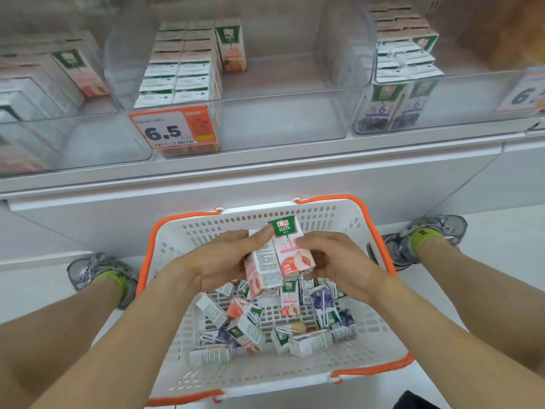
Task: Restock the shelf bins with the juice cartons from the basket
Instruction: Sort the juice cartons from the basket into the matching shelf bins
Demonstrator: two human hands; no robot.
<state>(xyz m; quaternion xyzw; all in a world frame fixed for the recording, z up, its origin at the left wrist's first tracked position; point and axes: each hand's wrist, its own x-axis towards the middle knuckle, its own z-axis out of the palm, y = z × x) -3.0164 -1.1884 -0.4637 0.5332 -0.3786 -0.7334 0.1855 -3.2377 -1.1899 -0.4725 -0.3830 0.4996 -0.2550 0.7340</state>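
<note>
Head view: both hands hold peach juice cartons above the basket, below the shelf bins.

The left hand (pixel 227 258) curls round one peach carton (pixel 262 270), and the right hand (pixel 333 261) grips a second peach carton (pixel 290 246) pressed against the first; both cartons are tilted, above the white slotted basket (pixel 380 346) with orange handles, which sits on the floor between the person's shoes. Loose cartons (pixel 265 323), peach and blueberry, lie jumbled on the basket bottom, with bare plastic along its near and side walls. On the shelf, the clear middle bin (pixel 283 125) holds two packed rows at its left, one orange carton (pixel 231 45) upright behind, and wide open room to the right. The right bin (pixel 472 119) holds blueberry cartons at its left side. A price tag (pixel 174 128) reading 6.5 hangs on the middle bin's front.
</note>
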